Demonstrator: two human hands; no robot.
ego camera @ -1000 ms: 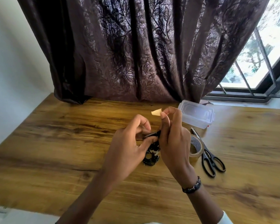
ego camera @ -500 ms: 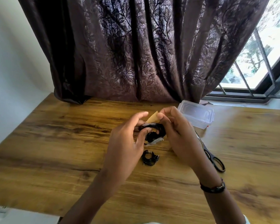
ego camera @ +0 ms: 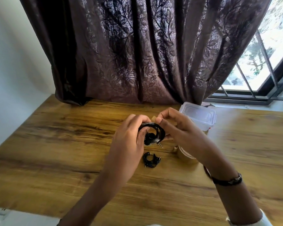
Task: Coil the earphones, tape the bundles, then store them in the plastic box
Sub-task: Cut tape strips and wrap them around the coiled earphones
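you have nothing to read here: no text, label, brand, number or sign is legible on anything in view.

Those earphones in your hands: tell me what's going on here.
A person is taping a coiled earphone bundle held above a wooden table. The left hand grips the coil while the right hand pinches a small piece of tape against its top. A second coiled bundle lies on the table just below. The plastic box sits behind the right hand with its lid on, and the tape roll shows partly under the right wrist. Nothing is stored yet.
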